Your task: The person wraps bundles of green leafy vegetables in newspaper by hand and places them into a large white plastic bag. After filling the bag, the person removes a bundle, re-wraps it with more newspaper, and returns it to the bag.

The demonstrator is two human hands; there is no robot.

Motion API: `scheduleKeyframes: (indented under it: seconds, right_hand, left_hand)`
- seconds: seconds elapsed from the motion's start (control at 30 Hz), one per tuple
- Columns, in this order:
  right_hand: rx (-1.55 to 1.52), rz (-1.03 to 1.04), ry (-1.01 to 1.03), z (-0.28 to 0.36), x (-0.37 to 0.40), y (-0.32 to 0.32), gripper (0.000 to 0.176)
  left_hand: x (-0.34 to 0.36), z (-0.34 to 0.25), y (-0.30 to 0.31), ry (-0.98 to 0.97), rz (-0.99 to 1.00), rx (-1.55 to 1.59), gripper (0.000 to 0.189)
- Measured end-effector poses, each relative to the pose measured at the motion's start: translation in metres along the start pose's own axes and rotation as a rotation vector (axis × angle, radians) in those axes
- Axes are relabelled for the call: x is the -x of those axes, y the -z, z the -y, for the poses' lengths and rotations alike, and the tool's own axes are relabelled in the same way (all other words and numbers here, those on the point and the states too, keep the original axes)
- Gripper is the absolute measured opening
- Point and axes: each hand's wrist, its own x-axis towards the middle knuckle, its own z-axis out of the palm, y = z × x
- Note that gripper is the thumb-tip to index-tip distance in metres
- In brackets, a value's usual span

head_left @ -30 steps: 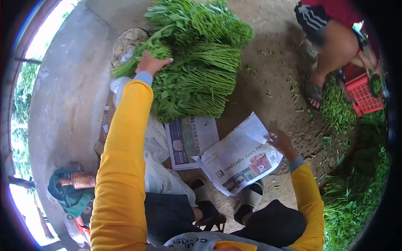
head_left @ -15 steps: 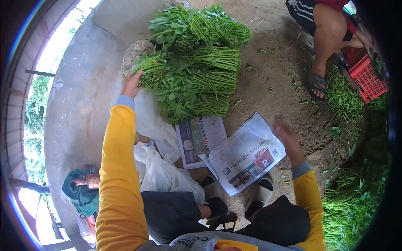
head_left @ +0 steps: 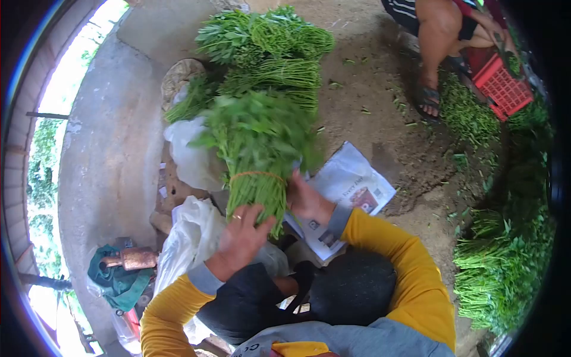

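In front of me is a bundle of leafy green stems (head_left: 256, 193), its leaves blurred and pointing away, with an orange-brown band round the stems. My left hand (head_left: 241, 238) is closed on the lower left of the stems, near their cut ends. Against the bundle's right side, my right hand (head_left: 309, 199) grips it, its fingers partly hidden. Beneath and to the right lies a printed newspaper sheet (head_left: 357, 187), partly covered by the bundle. More tied bundles of greens (head_left: 267, 41) are heaped beyond, and a smaller bunch (head_left: 193, 101) lies at their left.
White plastic bags (head_left: 199, 223) lie left of my legs. A teal cloth (head_left: 122, 276) and a brown wooden-looking object (head_left: 140, 258) rest on the ledge. At upper right a person squats by a red crate (head_left: 504, 88). More greens (head_left: 499, 276) lie at right.
My left hand has left the small bunch at far left and come back towards me. My right hand has moved left from the newspaper. Both now hold a banded bundle, and the view has shifted.
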Motion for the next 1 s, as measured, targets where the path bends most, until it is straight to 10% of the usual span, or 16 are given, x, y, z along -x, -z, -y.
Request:
scheduleKeyframes:
  seconds: [0.17, 0.33, 0.47, 0.63, 0.73, 0.83, 0.87, 0.9, 1.0]
  right_hand:
    - [-0.055, -0.279, -0.039, -0.004, 0.049, 0.040, 0.053]
    - [0.178, -0.441, 0.238, 0.063, 0.130, 0.054, 0.048]
    - [0.984, -0.783, 0.565, 0.131, 0.237, 0.025, 0.049]
    - [1.820, -1.390, 0.098, 0.158, 0.326, 0.037, 0.088]
    - [2.301, -1.676, -0.177, 0.121, 0.326, 0.098, 0.103]
    - [2.243, -1.783, -0.134, 0.088, 0.339, 0.137, 0.107]
    - [2.224, -1.592, 0.285, 0.087, 0.370, 0.175, 0.106]
    - [1.894, -1.475, 0.579, 0.085, 0.384, 0.172, 0.106]
    - [1.222, -1.496, 0.623, 0.090, 0.408, 0.163, 0.119]
  left_hand:
    - [-0.024, -0.039, -0.055, -0.249, 0.057, -0.116, 0.035]
    - [-0.061, -0.054, -0.072, -0.502, 0.020, 0.243, 0.067]
    - [-0.070, -0.037, -0.133, -0.091, 0.043, 0.345, 0.085]
    - [-0.045, 0.058, -0.278, 0.590, 0.515, 0.302, 0.085]
    - [-0.018, 0.079, -0.311, 0.671, 0.522, 0.295, 0.083]
    - [0.002, 0.088, -0.330, 0.588, 0.438, 0.447, 0.073]
    - [0.003, 0.087, -0.326, 0.634, 0.527, 0.482, 0.070]
    - [-0.005, 0.082, -0.322, 0.676, 0.614, 0.516, 0.068]
    - [-0.004, 0.094, -0.353, 0.756, 0.675, 0.952, 0.060]
